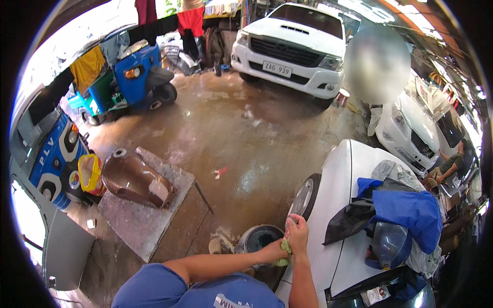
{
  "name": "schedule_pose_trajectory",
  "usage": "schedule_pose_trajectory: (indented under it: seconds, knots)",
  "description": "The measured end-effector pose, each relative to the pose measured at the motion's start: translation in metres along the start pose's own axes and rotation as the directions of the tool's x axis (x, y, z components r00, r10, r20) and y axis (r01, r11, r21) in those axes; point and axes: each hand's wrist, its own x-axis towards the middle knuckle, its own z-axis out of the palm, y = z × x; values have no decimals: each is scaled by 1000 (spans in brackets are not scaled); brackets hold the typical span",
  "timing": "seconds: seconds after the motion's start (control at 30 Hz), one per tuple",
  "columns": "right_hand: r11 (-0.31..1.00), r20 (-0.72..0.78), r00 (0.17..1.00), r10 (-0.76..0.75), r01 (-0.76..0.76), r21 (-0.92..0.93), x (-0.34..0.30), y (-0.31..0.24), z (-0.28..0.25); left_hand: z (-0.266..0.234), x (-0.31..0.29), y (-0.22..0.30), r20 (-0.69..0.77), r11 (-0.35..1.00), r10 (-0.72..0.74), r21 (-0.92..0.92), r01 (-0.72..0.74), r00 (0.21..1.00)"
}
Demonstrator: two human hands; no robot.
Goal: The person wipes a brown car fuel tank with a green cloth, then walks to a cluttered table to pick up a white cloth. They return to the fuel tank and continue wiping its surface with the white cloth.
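Observation:
A yellow-green cloth (285, 245) is bunched between my hands, in front of my body. My left hand (273, 251) is closed around it, and a loose end hangs below. Just above and to the right, my right hand (298, 229) is closed with its fingers curled in, and the cloth lies against its heel. What those fingers hold, if anything, is hidden. Below and left of my hands stands a dark bucket (245, 241) with dark liquid inside. Close by on the right is the white car's body panel (321, 228), its front wheel (304, 197) beyond my right hand.
On the left, a brown-painted motorcycle fuel tank (134, 179) lies on a board-topped stand (146, 233), beside a yellow container (91, 172). A blue tarp (405, 210) and clear-plastic-wrapped item (389, 244) cover the car. Farther off are a white pickup (290, 43), a blue three-wheeler (136, 74) and a seated person (451, 167).

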Motion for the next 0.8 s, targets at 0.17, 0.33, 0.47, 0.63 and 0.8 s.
schedule_pose_trajectory:
  seconds: [0.17, 0.33, 0.47, 0.63, 0.8]
  knots:
    - [975, -361, 932, 38, -114, -190, 35, 151, -24, 11, 20, -68, -316, 803, -135, 520, 291, 939]
    - [865, -384, 923, 31, -217, -453, 34, 176, -13, 0, 9, -71, -410, 731, -41, 609, 307, 911]
    - [946, -159, 939, 306, -319, -62, 32, 163, -24, -10, 4, -40, -281, 710, -231, 606, 359, 931]
    - [955, 27, 968, 249, -250, 160, -9, 90, -29, -15, 7, -56, -188, 920, -118, 350, 179, 975]
    - [801, 207, 977, 41, -156, 578, -46, 58, -52, -22, -12, 7, 543, 697, -191, -512, 502, 818]
